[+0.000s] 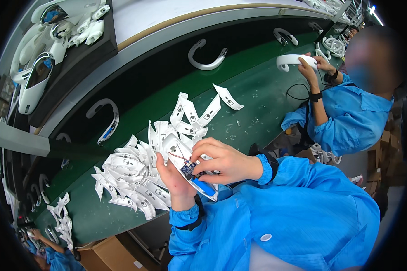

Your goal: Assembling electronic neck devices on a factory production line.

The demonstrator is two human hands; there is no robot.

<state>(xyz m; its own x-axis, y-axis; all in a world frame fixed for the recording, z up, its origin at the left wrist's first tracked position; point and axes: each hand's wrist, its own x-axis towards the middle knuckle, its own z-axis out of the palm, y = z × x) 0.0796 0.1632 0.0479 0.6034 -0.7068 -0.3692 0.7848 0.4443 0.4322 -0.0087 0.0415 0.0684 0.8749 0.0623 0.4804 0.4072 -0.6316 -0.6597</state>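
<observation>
My left hand (176, 183) is closed around the side of a white curved plastic housing (171, 143), which it holds tilted in front of me. Inside the housing sit a small blue circuit board (188, 169), thin red and dark wires (179, 156) and a blue battery (204, 186) at the end nearest me. Over the housing, my right hand (228, 161) has its thumb and fingers bent down and closed onto the circuit board. The fingertips hide part of the board. Just left of my hands lies a heap of white plastic cover pieces (130, 166) with cut-outs.
The green bench (253, 106) runs diagonally past me. Curved white neckband parts (208, 63) stand along a conveyor behind it. At right, a co-worker in blue holds a white neckband (290, 60). A bin of white parts (54, 54) is at upper left; a cardboard box (111, 255) sits below.
</observation>
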